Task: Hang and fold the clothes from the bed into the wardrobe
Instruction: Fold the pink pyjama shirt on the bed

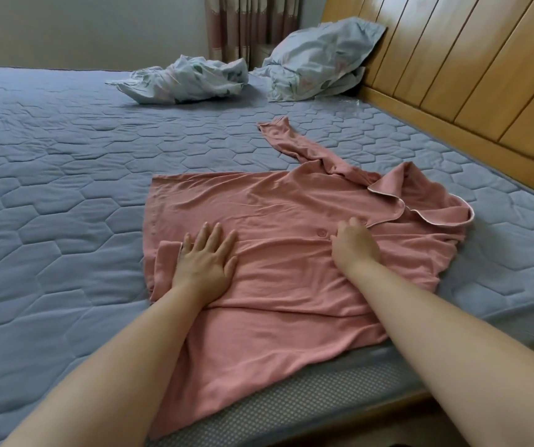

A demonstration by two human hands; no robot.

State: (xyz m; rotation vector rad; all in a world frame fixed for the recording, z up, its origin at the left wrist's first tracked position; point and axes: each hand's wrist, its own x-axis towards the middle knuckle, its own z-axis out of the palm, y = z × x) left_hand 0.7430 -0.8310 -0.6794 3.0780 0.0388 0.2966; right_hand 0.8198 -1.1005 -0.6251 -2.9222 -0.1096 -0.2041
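Blue-grey quilting, stitched in large hexagons, covered the bed [49,156] you leaned over, stretching wide to your left and away toward a pale wall [82,24]. At the near edge the cover ended and the mattress side [323,391] showed a finer dotted weave. Along your right ran a headboard [469,75] of honey-coloured wooden planks, glossy enough to catch the light, with a low wooden rail [452,133] at its foot. A patterned curtain [249,24] in pinkish and cream stripes hung in the far corner.

The pink shirt [291,195] lay spread on the quilting in front of you, buttoned side up. Its collar [420,201] pointed toward the headboard and its near side draped over the mattress edge. One sleeve [291,137] trailed across the bed, away from you; the other cuff lay folded in beside your left hand [206,259]. That hand rested palm down on the shirt's body, fingers straight and spread. Your right hand [354,243] sat on the placket, just beside a button [322,233], with its fingers bent downward. From this angle I could not tell whether they pinched the cloth or merely pressed it.

Well apart from the shirt, a pale floral pillow [320,59] leaned against the headboard, and a crumpled cloth [188,77] of the same print lay just beside it.
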